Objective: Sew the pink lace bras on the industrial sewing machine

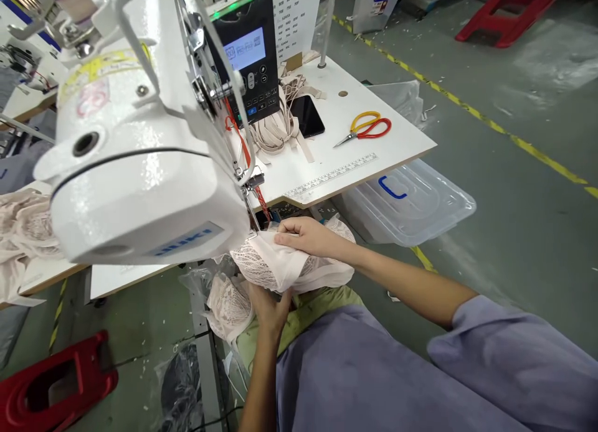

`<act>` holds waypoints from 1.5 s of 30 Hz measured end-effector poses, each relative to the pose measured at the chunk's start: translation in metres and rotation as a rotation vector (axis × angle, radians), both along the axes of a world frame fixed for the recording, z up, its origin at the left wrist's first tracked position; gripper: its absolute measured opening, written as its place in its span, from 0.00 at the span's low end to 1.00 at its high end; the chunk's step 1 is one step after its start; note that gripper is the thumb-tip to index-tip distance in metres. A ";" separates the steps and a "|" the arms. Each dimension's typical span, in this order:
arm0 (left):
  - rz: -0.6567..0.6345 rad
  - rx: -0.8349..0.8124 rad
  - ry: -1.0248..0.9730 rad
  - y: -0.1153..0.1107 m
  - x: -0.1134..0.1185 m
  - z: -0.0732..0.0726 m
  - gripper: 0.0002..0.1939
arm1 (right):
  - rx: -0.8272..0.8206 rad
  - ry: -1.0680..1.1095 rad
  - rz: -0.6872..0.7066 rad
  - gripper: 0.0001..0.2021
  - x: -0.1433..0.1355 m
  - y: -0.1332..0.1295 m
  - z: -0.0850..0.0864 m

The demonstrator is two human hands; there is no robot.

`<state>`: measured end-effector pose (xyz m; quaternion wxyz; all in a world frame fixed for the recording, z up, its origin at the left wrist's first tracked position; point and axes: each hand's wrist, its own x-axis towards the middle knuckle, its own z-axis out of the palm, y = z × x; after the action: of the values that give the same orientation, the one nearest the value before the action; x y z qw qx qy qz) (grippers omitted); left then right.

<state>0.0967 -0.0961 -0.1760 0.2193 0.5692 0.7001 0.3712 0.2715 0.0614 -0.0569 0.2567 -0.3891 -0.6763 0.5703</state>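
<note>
A pale pink lace bra (280,264) lies under the needle area of a white sewing machine (154,201). From the right, my right hand (303,236) pinches the bra's upper edge between thumb and fingers, close to the presser foot (253,233). Below it, my left hand (271,304) grips the bra's lower edge, with its fingers hidden beneath the cloth. Another lace cup (228,304) hangs to the left of my left wrist, over a green cloth (306,310) on my lap.
On the white tabletop (336,170) lie scissors (367,128), a black phone (308,116) and beige straps (275,130). A control panel (247,58) stands behind the needle. A clear lidded box (411,198) sits below right; a red stool (56,382) stands lower left.
</note>
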 end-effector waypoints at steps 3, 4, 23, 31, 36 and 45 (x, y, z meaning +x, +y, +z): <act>-0.037 0.023 0.163 0.006 -0.009 -0.014 0.30 | 0.027 0.014 0.045 0.18 0.002 -0.003 0.002; -0.039 0.030 0.181 0.007 -0.016 -0.015 0.27 | 0.039 0.015 0.056 0.19 0.006 -0.004 0.004; -0.491 0.096 0.506 0.008 0.038 -0.010 0.28 | 0.310 -0.768 -0.358 0.28 0.170 -0.031 -0.112; -0.444 0.080 0.559 -0.004 0.041 -0.023 0.29 | 0.375 -0.488 -0.253 0.21 0.121 -0.057 -0.156; -0.412 0.053 0.526 -0.011 0.046 -0.033 0.29 | 0.295 -0.484 -0.382 0.21 0.131 -0.079 -0.168; -0.424 0.125 0.563 -0.010 0.049 -0.035 0.30 | 0.232 -0.442 -0.391 0.21 0.132 -0.076 -0.171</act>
<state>0.1454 -0.1062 -0.2115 0.0549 0.7940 0.5754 0.1881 0.4037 -0.0144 -0.2274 0.2511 -0.5941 -0.6888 0.3309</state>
